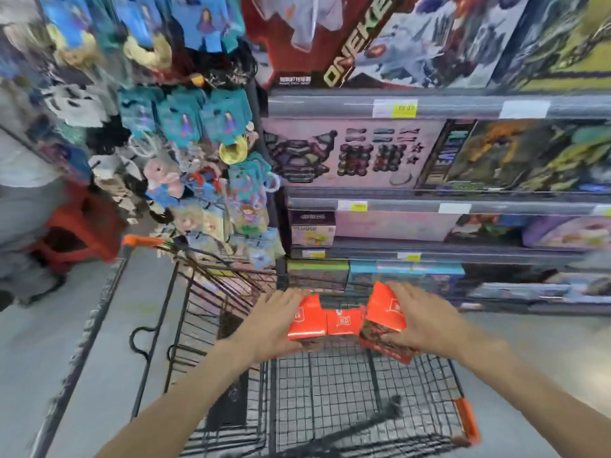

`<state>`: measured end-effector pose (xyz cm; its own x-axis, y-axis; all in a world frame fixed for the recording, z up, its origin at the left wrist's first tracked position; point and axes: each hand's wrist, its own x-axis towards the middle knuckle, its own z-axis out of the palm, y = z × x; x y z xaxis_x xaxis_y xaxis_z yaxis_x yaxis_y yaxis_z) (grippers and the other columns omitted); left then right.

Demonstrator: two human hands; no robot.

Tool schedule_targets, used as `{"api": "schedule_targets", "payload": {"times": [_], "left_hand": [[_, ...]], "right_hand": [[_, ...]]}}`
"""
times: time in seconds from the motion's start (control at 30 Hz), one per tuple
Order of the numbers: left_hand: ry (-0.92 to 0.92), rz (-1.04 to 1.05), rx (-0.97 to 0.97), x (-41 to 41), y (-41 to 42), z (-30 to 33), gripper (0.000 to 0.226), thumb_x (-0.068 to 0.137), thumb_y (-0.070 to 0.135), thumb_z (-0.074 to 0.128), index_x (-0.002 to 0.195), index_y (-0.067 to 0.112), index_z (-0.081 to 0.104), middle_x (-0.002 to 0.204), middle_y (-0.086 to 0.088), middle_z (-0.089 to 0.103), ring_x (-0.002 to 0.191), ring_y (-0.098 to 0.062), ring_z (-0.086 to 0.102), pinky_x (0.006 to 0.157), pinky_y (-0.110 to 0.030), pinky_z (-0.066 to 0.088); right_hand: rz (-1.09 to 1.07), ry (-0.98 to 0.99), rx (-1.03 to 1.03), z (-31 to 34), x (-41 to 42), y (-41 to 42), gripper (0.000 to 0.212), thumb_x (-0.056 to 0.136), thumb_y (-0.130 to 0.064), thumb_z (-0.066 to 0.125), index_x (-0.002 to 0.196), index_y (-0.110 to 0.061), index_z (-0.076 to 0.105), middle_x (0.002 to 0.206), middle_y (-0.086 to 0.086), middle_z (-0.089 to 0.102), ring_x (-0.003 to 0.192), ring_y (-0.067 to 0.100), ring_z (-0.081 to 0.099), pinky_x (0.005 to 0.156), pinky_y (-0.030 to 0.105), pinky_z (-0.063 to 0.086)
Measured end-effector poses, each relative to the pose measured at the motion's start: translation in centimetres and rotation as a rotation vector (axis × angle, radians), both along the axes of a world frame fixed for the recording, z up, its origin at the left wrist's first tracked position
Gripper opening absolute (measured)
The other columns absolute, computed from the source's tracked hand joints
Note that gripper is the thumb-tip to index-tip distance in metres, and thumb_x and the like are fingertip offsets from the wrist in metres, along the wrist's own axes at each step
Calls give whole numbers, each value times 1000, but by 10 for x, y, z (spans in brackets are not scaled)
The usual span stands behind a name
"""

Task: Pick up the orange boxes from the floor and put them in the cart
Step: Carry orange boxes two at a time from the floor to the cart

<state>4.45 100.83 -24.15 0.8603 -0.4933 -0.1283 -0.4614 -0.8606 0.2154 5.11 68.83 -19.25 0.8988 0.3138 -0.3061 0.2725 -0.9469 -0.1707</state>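
Three orange boxes (340,320) in a row, squeezed between the hands above the cart (363,391): left hand (274,320) flat on the left box, right hand (418,320) gripping the tilted right one. Open wire basket below, shelves (429,206) close ahead, bare floor (33,358) to the left.

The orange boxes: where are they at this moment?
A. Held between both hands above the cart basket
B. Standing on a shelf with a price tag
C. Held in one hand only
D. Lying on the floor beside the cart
A: the left hand and right hand press the orange boxes in a row over the cart.
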Motion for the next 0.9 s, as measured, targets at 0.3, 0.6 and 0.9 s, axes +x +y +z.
{"api": "schedule_targets", "payload": {"times": [0.3, 0.6, 0.9], "left_hand": [[80, 34, 30, 9, 28, -192, 93, 73, 66, 69, 143, 21, 27, 134, -4, 51, 125, -29, 48, 102, -48, 40], [156, 61, 132, 22, 40, -286, 102, 64, 38, 87, 146, 17, 29, 142, -7, 47, 136, -30, 41, 117, -51, 23], [195, 330, 191, 12, 61, -324, 103, 60, 32, 92, 145, 18, 36, 137, -8, 40, 128, -28, 41, 109, -46, 36]], "right_hand": [[25, 114, -55, -136, -2, 25, 110, 78, -87, 47, 159, -22, 9, 156, -2, 36, 144, 19, 36, 120, 38, 27], [10, 91, -8, -231, -19, 46, 108, 77, -95, 25, 151, -17, 32, 133, 3, 58, 120, 25, 60, 101, 46, 52], [116, 63, -71, -276, -13, 65, 105, 64, -72, 68, 148, -17, 35, 130, 1, 60, 114, 23, 62, 100, 43, 52]]}}
